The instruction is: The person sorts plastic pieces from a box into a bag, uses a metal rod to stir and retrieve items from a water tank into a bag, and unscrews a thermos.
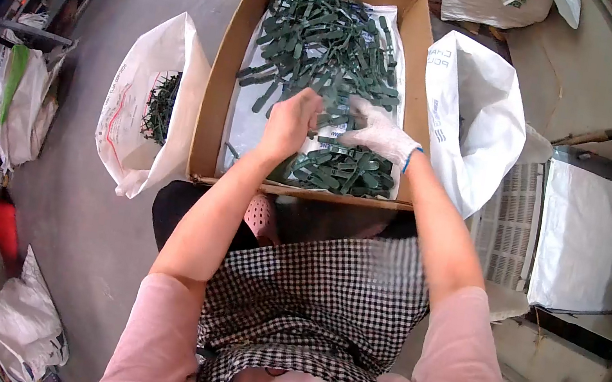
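Both my hands are over a shallow cardboard box [217,99] lined with white sacking. A large heap of dark green plastic strips [321,39] fills its far part, and a smaller pile of green strips [348,172] lies at the near right. My bare left hand [292,122] is closed at the middle of the box, its fingertips pinched at a blurred green strip. Facing it, my right hand [382,133] wears a white glove with a blue cuff edge. Its thumb and fingers curl around green strips, partly smeared by motion.
A white sack [122,96] with green pieces inside stands open left of the box. Another open white sack [481,130] leans on the right side. Farther right are a grey grille [515,222] and a white-covered block [587,241]. Bags line the left shelf [37,32].
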{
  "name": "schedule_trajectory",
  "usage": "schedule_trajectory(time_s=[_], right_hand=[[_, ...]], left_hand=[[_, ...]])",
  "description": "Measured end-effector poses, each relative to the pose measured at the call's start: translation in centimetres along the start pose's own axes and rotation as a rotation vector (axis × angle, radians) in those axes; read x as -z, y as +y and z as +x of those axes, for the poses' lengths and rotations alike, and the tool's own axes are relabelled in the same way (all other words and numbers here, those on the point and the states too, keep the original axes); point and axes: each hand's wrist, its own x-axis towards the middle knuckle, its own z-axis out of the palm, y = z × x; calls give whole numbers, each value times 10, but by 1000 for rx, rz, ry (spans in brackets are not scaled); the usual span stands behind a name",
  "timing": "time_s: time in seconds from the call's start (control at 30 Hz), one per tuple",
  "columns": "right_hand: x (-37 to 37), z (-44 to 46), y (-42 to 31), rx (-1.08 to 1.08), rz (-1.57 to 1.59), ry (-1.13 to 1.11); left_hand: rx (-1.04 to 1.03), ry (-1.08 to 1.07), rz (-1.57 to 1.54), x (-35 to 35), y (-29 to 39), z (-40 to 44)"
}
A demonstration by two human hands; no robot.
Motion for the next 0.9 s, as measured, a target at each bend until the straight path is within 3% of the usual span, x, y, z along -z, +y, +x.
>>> schedule_trajectory(time_s=[0.03, 0.07, 0.1, 0.13, 0.17, 0.2, 0.27, 0.3, 0.33, 0.37, 0.4, 0.47, 0.5, 0.53, 0.6, 0.63, 0.67, 0.77, 0.87, 0.9], right_hand=[[-3, 3, -2, -37, 97, -144], [-9, 5, 0, -36, 94, -144], [-18, 5, 7, 95, -194, -40], [-26, 4, 9, 227, -480, 67], [-33, 4, 11, 121, -545, 235], [-30, 7, 15, 121, -543, 235], [-21, 18, 29, 320, -505, 107], [-30, 12, 37, 391, -447, 181], [-33, 4, 2, -272, 46, -99], [-42, 6, 16, -351, 160, -201], [-51, 9, 29, -425, 274, -301], [-65, 3, 2, -546, 386, -482], [-67, 8, 4, -564, 288, -557], [-68, 15, 8, -580, 196, -631], [-56, 52, 28, -157, -776, -568], [-50, 71, 49, -115, -916, -277], [-45, 87, 68, -72, -1041, 21], [-33, 119, 78, -194, -810, 87], [-43, 153, 122, -178, -728, 73], [-45, 155, 120, -125, -753, 93]], left_hand=[[124, -30, -252, -1, 5, 1], [246, -63, -503, -3, 9, 2], [302, -73, -652, -4, 11, 1], [302, -74, -651, -1, 10, 2], [413, -178, -672, 5, 8, 2], [523, -282, -692, 11, 6, 3], [588, -348, -509, 25, 15, 5], [152, -175, -9, 27, 14, 4], [-279, 4, 484, 32, 23, 2], [-355, -24, 632, 42, 30, 0], [-346, -27, 632, 49, 28, -1], [-575, -72, 584, 71, 15, 3], [-514, -33, 653, 84, 8, 7], [-294, -6, 666, 103, 3, 8], [62, 148, 747, 145, -17, 9], [125, 227, 817, 175, -58, 7], [353, 179, 911, 196, -68, 5], [441, 80, 1014, 237, -117, -26], [440, 89, 1002, 213, -69, -22], [308, 102, 922, 200, -60, -16]])
